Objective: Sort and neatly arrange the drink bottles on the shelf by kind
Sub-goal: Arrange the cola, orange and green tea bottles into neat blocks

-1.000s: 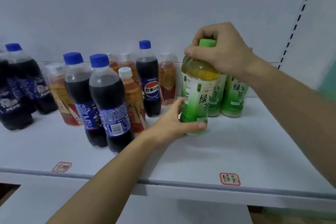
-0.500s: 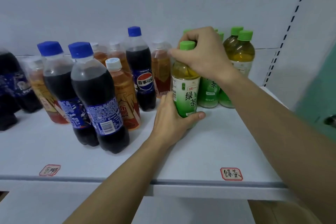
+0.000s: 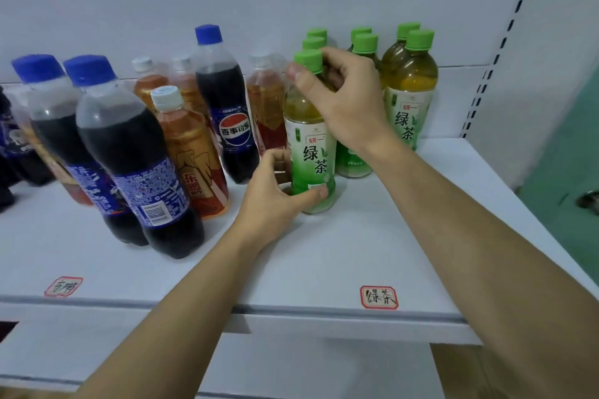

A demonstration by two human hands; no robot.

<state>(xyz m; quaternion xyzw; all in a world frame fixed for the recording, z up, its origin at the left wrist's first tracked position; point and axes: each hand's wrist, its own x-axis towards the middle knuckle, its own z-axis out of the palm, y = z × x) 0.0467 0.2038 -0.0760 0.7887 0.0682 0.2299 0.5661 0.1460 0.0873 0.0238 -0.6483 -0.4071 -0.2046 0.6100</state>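
- Standing upright at the front of the green-tea cluster, a green tea bottle (image 3: 310,152) is held on the shelf (image 3: 324,256).
- Its neck is loosely ringed by the right hand (image 3: 343,100); its base is pinched by the left hand (image 3: 275,201).
- Release, then the stray cola bottle (image 3: 227,107), is judged due next.

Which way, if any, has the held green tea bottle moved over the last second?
No clear move. The green tea bottle stands just right of the upright Pepsi bottle, as before; only the camera shifted.

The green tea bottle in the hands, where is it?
The green tea bottle stands mid-shelf, right of the Pepsi bottle, in front of the other green teas.
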